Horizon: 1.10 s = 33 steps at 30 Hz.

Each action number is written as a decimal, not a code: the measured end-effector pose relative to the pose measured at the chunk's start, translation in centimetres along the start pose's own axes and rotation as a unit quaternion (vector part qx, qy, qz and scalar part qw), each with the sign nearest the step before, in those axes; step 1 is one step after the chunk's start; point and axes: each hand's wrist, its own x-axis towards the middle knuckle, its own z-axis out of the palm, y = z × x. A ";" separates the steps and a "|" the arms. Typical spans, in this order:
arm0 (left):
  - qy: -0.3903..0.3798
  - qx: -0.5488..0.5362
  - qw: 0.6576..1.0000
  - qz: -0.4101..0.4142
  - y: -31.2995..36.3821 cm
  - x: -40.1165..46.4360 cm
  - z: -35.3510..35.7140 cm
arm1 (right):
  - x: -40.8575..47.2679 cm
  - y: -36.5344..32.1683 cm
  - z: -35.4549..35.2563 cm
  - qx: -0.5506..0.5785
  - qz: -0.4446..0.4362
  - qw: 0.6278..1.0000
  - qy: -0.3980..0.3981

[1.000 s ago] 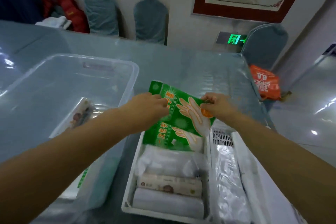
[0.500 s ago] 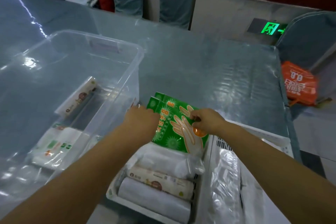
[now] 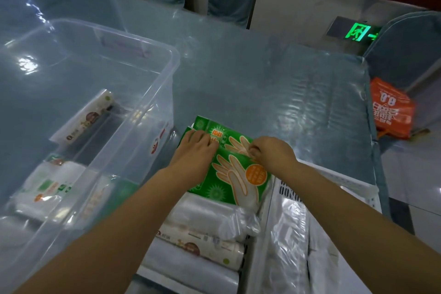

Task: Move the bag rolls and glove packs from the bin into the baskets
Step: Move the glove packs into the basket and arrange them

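Note:
Green glove packs [image 3: 235, 179] lie at the far end of a white basket [image 3: 262, 229]; a second green pack [image 3: 202, 124] peeks out behind the front one. My left hand [image 3: 194, 148] rests flat on the packs' left top corner. My right hand [image 3: 269, 153] pinches the front pack's upper edge. Nearer in the same basket lie several bag rolls [image 3: 202, 243], clear and printed. The clear plastic bin [image 3: 171, 62] at the left still holds a boxed roll [image 3: 83, 119] and several wrapped rolls [image 3: 50, 188].
A second white basket [image 3: 353, 184] at the right holds clear plastic bags [image 3: 288, 234]. The table wears a shiny plastic-covered blue cloth [image 3: 262, 83]. An orange bag [image 3: 391, 107] sits past the table's right edge. Covered chairs stand along the far wall.
Both hands lowered the green glove pack from above the basket down into its far end, onto another green pack. The camera tilted downward and closer.

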 end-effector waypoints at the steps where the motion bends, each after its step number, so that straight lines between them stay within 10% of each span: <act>1: 0.005 0.004 1.000 0.001 0.1 -0.2 0.1 | 0.1 -0.3 0.0 -0.030 -0.005 0.999 -0.011; 19: -0.026 -0.030 0.999 -0.024 0.0 0.0 1.8 | 1.4 -0.3 -0.5 -0.096 -0.034 0.994 0.034; 33: -0.024 -0.042 0.995 0.087 2.3 0.1 2.5 | 3.4 0.2 -0.5 0.055 0.036 0.997 0.050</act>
